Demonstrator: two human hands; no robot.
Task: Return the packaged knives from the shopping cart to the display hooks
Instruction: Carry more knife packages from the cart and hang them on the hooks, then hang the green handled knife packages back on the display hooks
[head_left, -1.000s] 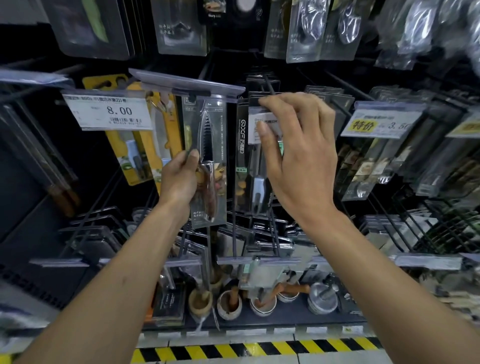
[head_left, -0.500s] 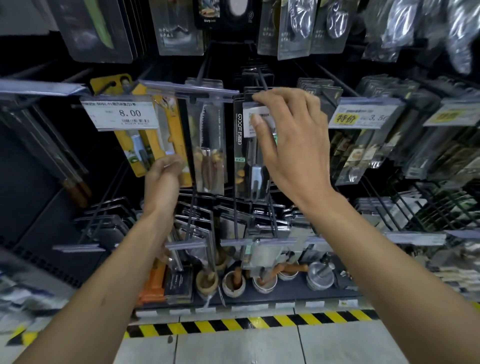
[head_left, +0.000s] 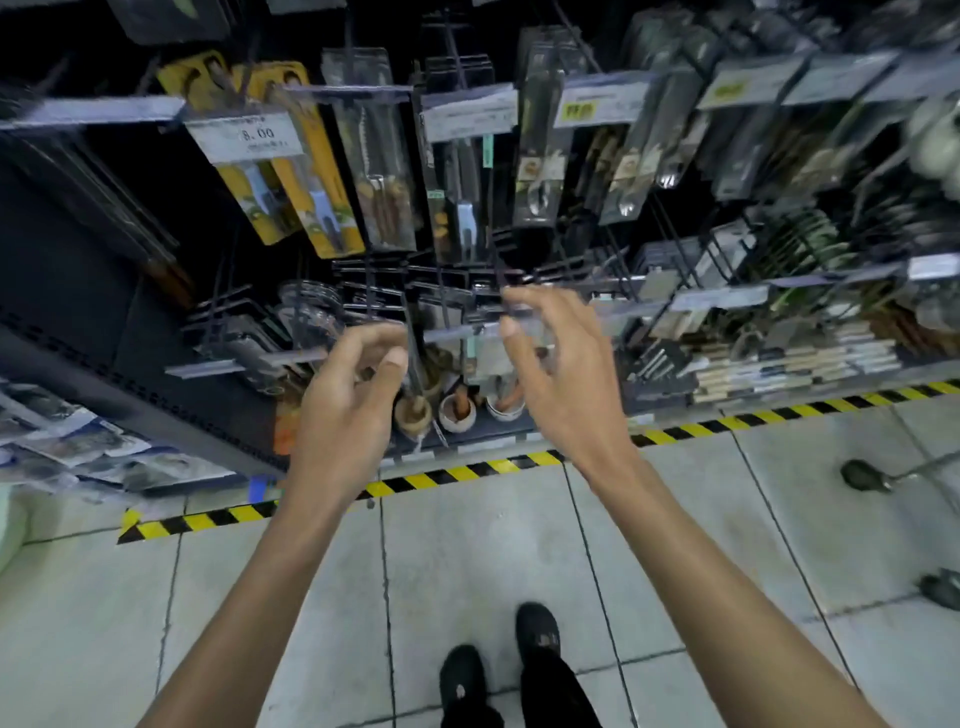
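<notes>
In the middle of the frame the left hand (head_left: 353, 400) is raised with its fingers loosely curled and its thumb up, and it holds nothing. Just to its right the right hand (head_left: 563, 374) is also empty, its fingers half bent and spread, apart from the left hand. Both hang in front of the lower rows of wire hooks (head_left: 374, 267).

Above the hands, at upper centre, a packaged knife (head_left: 382, 171) with a saw-toothed blade and a wooden handle hangs on the rack. A second pack (head_left: 460, 176) hangs just beside it on the right; motion blur hides what it holds. To the left of these hang yellow packs (head_left: 296, 176) behind a price tag (head_left: 249, 137) reading 8.00.

Below the hands, small bowls with pestles (head_left: 457, 410) stand on the bottom shelf. Yellow-and-black tape (head_left: 467, 473) runs along the tiled floor (head_left: 467, 561), and black shoes (head_left: 537, 631) show at the bottom edge.
</notes>
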